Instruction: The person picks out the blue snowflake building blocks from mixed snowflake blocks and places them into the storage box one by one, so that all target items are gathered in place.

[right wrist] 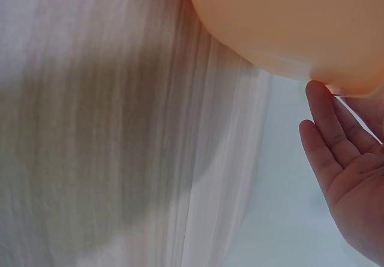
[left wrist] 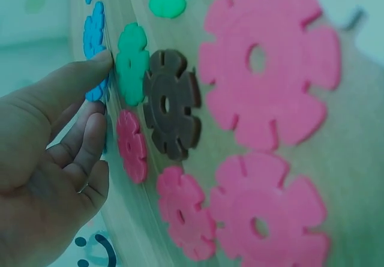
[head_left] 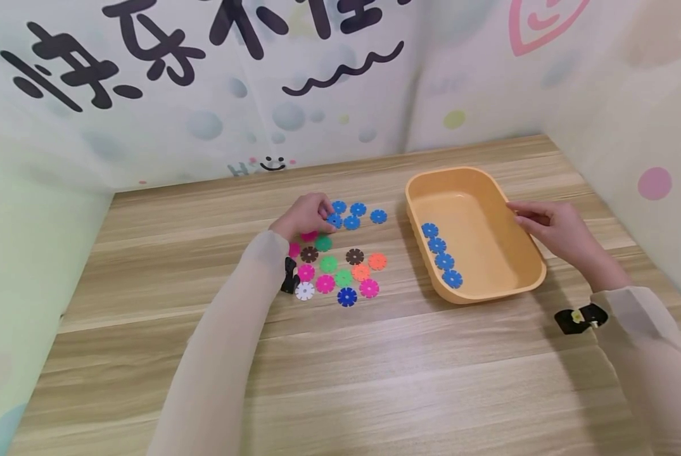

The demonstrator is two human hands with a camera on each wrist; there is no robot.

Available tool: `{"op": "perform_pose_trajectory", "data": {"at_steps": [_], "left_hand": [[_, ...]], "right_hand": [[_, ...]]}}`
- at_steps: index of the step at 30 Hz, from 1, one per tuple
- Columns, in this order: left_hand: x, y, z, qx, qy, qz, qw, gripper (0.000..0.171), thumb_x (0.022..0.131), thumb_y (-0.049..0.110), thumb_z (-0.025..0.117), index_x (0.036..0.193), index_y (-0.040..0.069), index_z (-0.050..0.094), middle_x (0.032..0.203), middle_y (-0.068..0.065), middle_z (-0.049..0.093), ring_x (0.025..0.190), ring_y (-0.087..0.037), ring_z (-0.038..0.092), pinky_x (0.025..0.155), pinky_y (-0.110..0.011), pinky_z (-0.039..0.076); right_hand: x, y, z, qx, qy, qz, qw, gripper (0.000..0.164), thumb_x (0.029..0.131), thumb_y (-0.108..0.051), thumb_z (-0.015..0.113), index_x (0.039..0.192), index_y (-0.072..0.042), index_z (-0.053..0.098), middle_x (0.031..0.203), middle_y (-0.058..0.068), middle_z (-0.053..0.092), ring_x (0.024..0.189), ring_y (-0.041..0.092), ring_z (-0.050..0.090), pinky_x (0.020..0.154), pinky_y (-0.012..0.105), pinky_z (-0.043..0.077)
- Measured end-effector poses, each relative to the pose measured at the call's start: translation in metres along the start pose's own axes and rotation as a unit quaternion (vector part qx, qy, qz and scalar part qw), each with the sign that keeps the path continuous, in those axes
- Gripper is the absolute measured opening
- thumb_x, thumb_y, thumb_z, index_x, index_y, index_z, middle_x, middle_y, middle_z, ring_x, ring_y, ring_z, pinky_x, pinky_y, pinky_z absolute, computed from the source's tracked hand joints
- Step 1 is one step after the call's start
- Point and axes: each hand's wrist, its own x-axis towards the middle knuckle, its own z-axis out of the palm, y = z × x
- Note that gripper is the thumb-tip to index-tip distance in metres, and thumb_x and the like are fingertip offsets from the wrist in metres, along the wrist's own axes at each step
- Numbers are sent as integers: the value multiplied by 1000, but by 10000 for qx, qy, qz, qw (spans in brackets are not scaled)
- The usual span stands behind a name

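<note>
My left hand (head_left: 308, 214) reaches in from the left among flat notched plastic discs. Its thumb and fingertips pinch a blue notched disc (left wrist: 96, 90) low over the table. More blue discs (head_left: 358, 209) lie just beyond those fingers, to the right. Over at the right, an orange plastic bin (head_left: 488, 292) stands on the table. My right hand (head_left: 557, 229) grips its right rim between thumb and fingers. In the right wrist view, fingertips (right wrist: 320, 93) rest against the bin's outer wall. Several blue discs (head_left: 445, 261) sit in a row along the inside left of the bin.
Pink (head_left: 369, 288), green (head_left: 329, 264), brown (head_left: 354, 256), orange (head_left: 377, 261), white (head_left: 305, 291) and dark blue (head_left: 347, 297) discs are spread in front of the left hand. A printed wall sheet (head_left: 340, 120) borders the wooden table (head_left: 386, 380) at the back and sides.
</note>
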Motion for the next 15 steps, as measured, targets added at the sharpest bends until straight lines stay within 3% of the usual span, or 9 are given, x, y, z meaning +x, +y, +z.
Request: {"op": "perform_pose_trajectory", "data": {"at_steps": [7,15], "left_hand": [[-2,3,4,190,183,213,9994,34,78,4,72,105,-1,53,99,-12,54,91,-23,49,82,-31,44],[0,6,6,72,215,351,9991,27,79,-3,68,103,0,56,98,-12,56,92,-23,52,81,-30,46]], "right_hand": [[0,0,1,-16,8,17,10000,31,91,-8,55,119,6,57,115,29,55,81,-18,50,65,6,44],[0,0,0,-3,5,18,10000,31,91,-8,55,119,7,57,115,29,55,81,-18,50,65,6,44]]}}
